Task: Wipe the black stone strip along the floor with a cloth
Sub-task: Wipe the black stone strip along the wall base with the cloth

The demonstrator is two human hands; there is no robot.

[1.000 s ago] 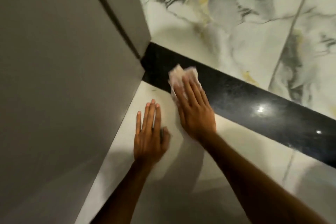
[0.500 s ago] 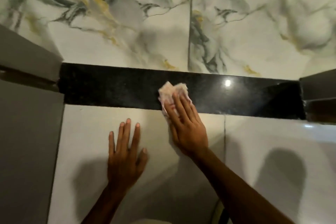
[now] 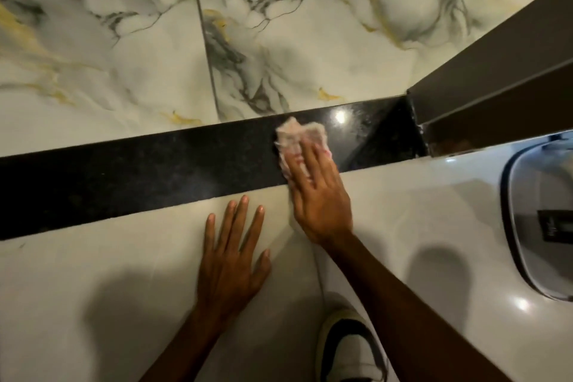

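Note:
A polished black stone strip runs across the floor between veined marble tiles and plain pale tiles. My right hand presses a crumpled pale pink cloth flat onto the strip, toward its right end. The fingers lie over the cloth and cover its near half. My left hand rests flat on the pale tile just below the strip, fingers spread, holding nothing.
A dark door frame stands at the strip's right end. The marble floor lies beyond the strip. A white rounded fixture with a dark rim sits at the right. A white and black shoe is at the bottom edge.
My right hand has slid the cloth rightward along the strip from the left frame toward the right door frame. My left hand has followed along the pale tile.

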